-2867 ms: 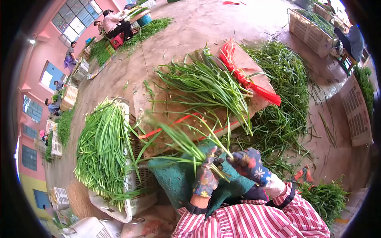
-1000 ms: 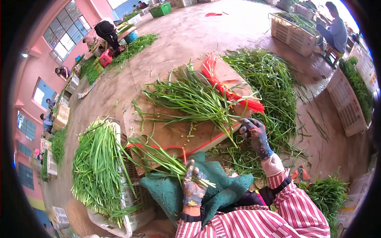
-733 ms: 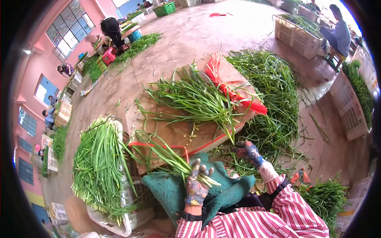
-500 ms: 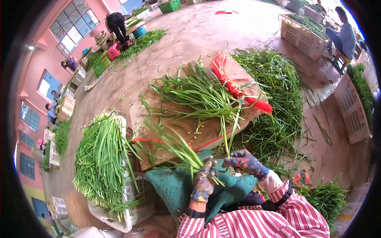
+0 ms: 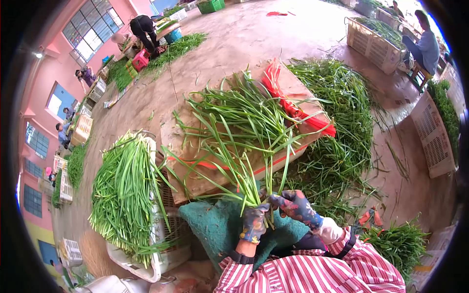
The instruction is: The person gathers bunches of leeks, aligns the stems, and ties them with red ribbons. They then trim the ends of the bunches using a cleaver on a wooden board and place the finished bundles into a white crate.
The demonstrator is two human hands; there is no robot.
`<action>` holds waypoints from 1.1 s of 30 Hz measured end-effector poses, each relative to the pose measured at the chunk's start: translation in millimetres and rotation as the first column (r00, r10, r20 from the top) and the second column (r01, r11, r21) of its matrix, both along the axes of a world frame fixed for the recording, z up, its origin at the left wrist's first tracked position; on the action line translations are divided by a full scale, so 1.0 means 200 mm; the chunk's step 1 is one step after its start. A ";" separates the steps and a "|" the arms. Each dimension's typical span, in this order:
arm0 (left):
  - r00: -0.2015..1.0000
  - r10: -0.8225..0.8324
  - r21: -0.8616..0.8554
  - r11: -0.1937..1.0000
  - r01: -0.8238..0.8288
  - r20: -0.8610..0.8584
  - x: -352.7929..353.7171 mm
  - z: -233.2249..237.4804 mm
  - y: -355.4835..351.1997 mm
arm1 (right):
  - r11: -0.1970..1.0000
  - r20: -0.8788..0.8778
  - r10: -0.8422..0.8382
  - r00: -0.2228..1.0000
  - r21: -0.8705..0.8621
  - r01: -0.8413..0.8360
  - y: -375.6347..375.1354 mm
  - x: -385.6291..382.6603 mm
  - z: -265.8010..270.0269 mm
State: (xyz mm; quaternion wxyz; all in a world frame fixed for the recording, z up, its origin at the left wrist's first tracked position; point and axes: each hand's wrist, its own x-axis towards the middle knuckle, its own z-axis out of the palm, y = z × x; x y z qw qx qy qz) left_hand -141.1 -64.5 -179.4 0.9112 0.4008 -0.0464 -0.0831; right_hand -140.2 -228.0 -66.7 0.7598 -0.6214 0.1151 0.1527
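Gloved in a dark floral print, my left hand (image 5: pixel 255 224) is closed around the lower ends of a small bunch of garlic chives (image 5: pixel 250 188), whose leaves fan up over the table edge. My right hand (image 5: pixel 297 209), in a matching glove, is pinched at the same stem ends, on a few chive stalks (image 5: pixel 269 171). Both hands are close together above a teal cloth (image 5: pixel 205 229) on my lap. In front, a loose heap of chives (image 5: pixel 244 110) lies on a low board table (image 5: pixel 188 168), beside a bundle of red ties (image 5: pixel 278 93).
At the left, a white crate (image 5: pixel 156 259) is piled with chives. A large heap of greens (image 5: pixel 337 117) lies on the floor right of the table, and a smaller pile (image 5: pixel 395 246) sits near my right elbow. Crates (image 5: pixel 373 46) and a seated person (image 5: pixel 425 46) are farther right.
My left hand has turned the bunch more upright and nearer my right hand. The right hand has brought its stalks down and left against the bunch's stems.
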 end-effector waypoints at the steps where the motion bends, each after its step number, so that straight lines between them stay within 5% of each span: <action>1: 0.996 -0.040 0.138 0.989 0.050 -0.077 0.01 0.02 0.00 | 0.999 0.004 -0.047 0.999 0.016 0.047 0.00 -0.01 -0.02; 3: 0.966 -0.081 0.392 0.903 0.174 -0.245 0.04 0.15 0.01 | 0.995 -0.012 -0.097 0.995 -0.015 0.097 -0.06 -0.02 -0.05; 6: 0.942 0.020 0.298 0.951 0.085 -0.334 0.04 0.29 -0.04 | 0.981 -0.135 -0.122 0.983 -0.167 0.099 -0.36 -0.06 -0.29; 7: 0.922 0.029 0.299 0.949 0.095 -0.386 0.04 0.29 -0.03 | 0.884 -0.107 -0.016 0.994 -0.465 -0.036 -0.52 -0.10 -0.44; 8: 0.950 0.010 0.316 0.944 0.094 -0.313 0.04 0.24 -0.02 | 0.679 -0.120 0.081 0.989 -0.720 -0.143 -0.64 -0.13 -0.48; 10: 0.953 -0.007 0.240 0.967 0.083 -0.302 0.05 0.16 -0.02 | 0.032 -0.096 0.384 0.918 -0.993 -0.117 -0.76 -0.14 -0.51; 12: 0.955 0.009 0.326 0.941 0.093 -0.298 0.04 0.25 -0.04 | 0.303 0.098 0.385 0.918 -0.953 -0.025 -0.60 -0.01 -0.03; 14: 0.957 0.015 0.364 0.926 0.095 -0.288 0.04 0.36 -0.07 | 0.362 0.312 0.258 0.914 -0.909 0.208 -0.40 0.14 0.20; 15: 0.962 0.015 0.361 0.928 0.088 -0.274 0.05 0.40 -0.08 | 0.463 0.528 0.275 0.804 -0.805 0.370 -0.31 0.21 0.26; 17: 0.971 -0.018 0.309 0.946 0.094 -0.240 0.06 0.37 -0.06 | 0.388 0.542 0.410 0.733 -0.832 0.398 -0.18 0.38 0.27; 19: 0.969 -0.068 0.177 0.978 0.112 -0.236 0.06 0.29 -0.04 | 0.478 0.468 0.515 0.718 -0.852 0.213 -0.10 0.50 0.19; 21: 0.959 -0.025 0.109 0.992 0.058 -0.282 0.04 0.19 -0.03 | 0.577 0.417 0.430 0.801 -0.809 0.111 -0.07 0.58 0.01; 24: 0.869 -0.104 0.093 0.981 0.169 -0.484 0.09 0.36 -0.03 | 0.429 0.524 0.443 0.728 -0.836 0.341 -0.07 0.51 0.07; 25: 0.870 -0.128 -0.015 0.990 0.138 -0.476 0.10 0.39 -0.04 | 0.324 0.573 0.483 0.662 -0.819 0.473 -0.08 0.45 0.13; 26: 0.870 -0.155 -0.122 0.986 0.110 -0.468 0.10 0.40 -0.05 | 0.379 0.650 0.438 0.621 -0.760 0.527 -0.09 0.39 0.15; 27: 0.872 -0.181 -0.228 0.970 0.082 -0.456 0.10 0.41 -0.06 | 0.312 0.655 0.481 0.583 -0.750 0.584 -0.11 0.33 0.12; 29: 0.847 -0.226 -0.259 0.960 0.109 -0.481 0.11 0.36 -0.06 | 0.377 0.632 0.526 0.569 -0.773 0.510 -0.10 0.21 0.10; 31: 0.780 -0.251 -0.308 0.948 0.079 -0.574 0.11 0.33 -0.06 | 0.283 0.553 0.553 0.624 -0.828 0.483 -0.04 0.10 0.08; 33: 0.781 -0.192 -0.216 0.973 0.075 -0.594 0.10 0.32 -0.06 | 0.355 0.589 0.534 0.607 -0.808 0.470 0.01 0.04 0.06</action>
